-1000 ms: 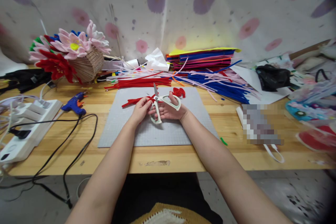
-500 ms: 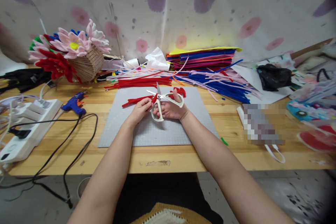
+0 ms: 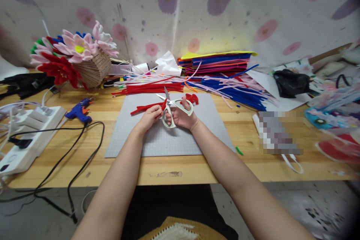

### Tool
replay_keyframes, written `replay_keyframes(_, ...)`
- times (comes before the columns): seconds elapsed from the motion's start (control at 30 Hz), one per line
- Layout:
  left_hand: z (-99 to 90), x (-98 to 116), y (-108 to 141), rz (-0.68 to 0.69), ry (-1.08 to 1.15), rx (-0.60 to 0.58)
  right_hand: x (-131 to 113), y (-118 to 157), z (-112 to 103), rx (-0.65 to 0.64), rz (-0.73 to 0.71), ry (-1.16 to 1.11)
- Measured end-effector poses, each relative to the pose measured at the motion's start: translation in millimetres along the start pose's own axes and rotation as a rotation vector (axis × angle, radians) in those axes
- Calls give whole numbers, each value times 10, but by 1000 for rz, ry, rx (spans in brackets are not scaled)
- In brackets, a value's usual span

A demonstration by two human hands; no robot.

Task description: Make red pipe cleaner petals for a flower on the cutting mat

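One pair of white-handled scissors point(image 3: 168, 102) sits gaping in the right hand point(image 3: 184, 119), which curls around the handles above the grey cutting mat point(image 3: 125, 144). From here, the scissors' long axis runs away from the person, blade tips pointing toward the back of the wooden table point(image 3: 244, 135) and somewhat left. The left hand point(image 3: 152, 117), fingertips pinched together, grips a red chenille piece point(image 3: 164, 104) beside the pivot; it seems to slant upward, though it's small from here.
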State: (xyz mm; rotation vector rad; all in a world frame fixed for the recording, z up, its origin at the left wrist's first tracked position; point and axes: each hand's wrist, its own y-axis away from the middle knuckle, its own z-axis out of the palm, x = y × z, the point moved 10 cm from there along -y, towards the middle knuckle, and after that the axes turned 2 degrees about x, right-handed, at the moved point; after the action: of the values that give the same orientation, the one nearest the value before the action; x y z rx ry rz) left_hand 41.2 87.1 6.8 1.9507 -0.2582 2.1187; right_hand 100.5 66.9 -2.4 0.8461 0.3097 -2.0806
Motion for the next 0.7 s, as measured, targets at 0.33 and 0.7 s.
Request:
replay_keyframes(0.33, -67, -43, 11, 7, -33, 28, 105, -38, 1, 60, 71, -33)
replay_keyframes(0.7, -459, 182, 79, 250, -104, 365, -228, 159, -286, 238, -9, 296)
